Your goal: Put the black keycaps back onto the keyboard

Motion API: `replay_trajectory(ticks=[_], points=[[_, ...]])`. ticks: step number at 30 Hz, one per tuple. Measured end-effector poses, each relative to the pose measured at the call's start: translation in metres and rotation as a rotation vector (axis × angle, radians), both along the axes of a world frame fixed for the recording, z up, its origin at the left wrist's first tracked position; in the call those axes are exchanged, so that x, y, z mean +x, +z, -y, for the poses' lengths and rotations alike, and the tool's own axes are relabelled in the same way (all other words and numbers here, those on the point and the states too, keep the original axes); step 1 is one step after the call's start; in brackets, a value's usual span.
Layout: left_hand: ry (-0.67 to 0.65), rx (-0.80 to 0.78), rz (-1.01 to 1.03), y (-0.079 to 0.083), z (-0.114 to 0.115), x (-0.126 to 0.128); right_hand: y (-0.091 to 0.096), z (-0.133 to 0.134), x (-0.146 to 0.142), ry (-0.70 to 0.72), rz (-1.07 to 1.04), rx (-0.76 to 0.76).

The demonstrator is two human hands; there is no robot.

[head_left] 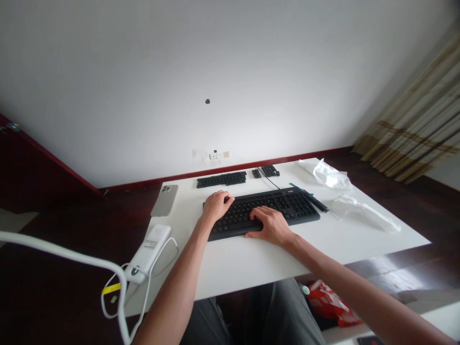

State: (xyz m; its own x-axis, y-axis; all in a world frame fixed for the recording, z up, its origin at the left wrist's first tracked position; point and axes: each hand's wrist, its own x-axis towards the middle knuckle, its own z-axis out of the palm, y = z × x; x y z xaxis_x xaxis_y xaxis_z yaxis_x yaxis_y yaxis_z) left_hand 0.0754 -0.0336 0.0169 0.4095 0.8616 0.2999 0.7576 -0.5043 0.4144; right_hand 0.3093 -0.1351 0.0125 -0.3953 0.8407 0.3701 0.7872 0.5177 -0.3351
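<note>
Surface: white table (251, 261), matte, set close to a plain white wall (215, 72). A red-brown skirting runs along the wall's foot, and a pair of white sockets (220, 155) sits just above it. The floor is dark. A striped beige curtain (420, 139) hangs at far right.

The black keyboard (283, 203) lies mid-table, slightly skewed, its right end farther from you. Your left hand (216, 205) rests on its left end with the fingers loosely curled over the keys and nothing gripped. Your right hand (271, 224) lies palm down across its near edge at the middle, fingers spread and relaxed — also holding nothing.

Far side: a strip of loose black keys (222, 179), with two smaller black key clusters (268, 171) to its right. A black pen-like tool (316, 201) touches the keyboard's right end. Two crumpled clear plastic bags (328, 175) lie right of it.

Left side: a phone (164, 200) lies face down at the table's edge — nearer you, a white power bank (149, 251) with its white cable (108, 287) looping off the corner.

Under the table there is a red bag (328, 302) on the floor.
</note>
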Motion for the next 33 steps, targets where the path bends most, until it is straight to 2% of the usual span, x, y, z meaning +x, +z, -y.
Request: replay_trajectory(ticks=[13,23,27,33], points=[[0.017,0.079,-0.016,-0.006,-0.013,-0.007,-0.004,-0.025,-0.009,0.028,0.043,0.048],[0.033,0.105,0.016,-0.008,-0.014,-0.008,-0.003,-0.031,-0.009,0.065,0.015,0.103],[0.047,0.112,0.03,-0.006,-0.012,-0.008,-0.002,-0.03,-0.022,0.166,0.022,0.187],[0.123,0.123,0.049,-0.003,-0.011,-0.004,-0.007,-0.03,-0.059,0.275,0.058,0.257]])
